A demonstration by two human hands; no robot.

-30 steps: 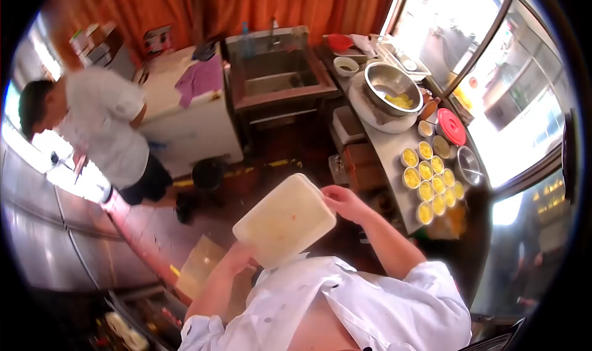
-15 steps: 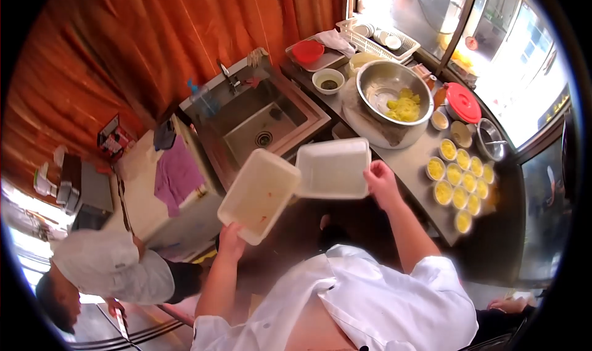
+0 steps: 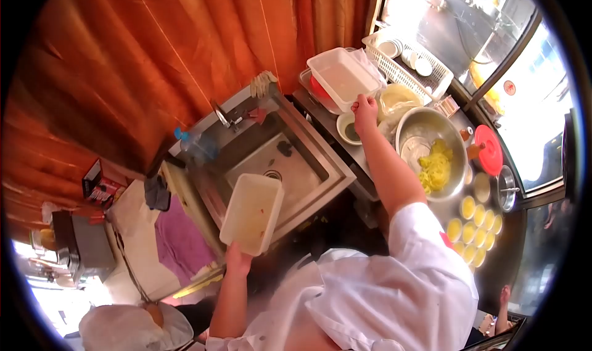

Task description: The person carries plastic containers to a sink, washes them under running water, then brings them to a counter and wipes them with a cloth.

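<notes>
Head view: I'm watching the left hand [image 3: 238, 262] gripping the stained tub [image 3: 251, 212] by its near end, long axis pointing away over the sink [image 3: 336, 179], while the right hand [image 3: 365, 112] is pinching the white tub [image 3: 344, 77] above the red bowl [image 3: 318, 89].

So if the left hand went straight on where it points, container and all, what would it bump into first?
Probably the sink, which lies ahead of the left hand and its white container. Height is hard to judge here, so they might pass above it.
</notes>
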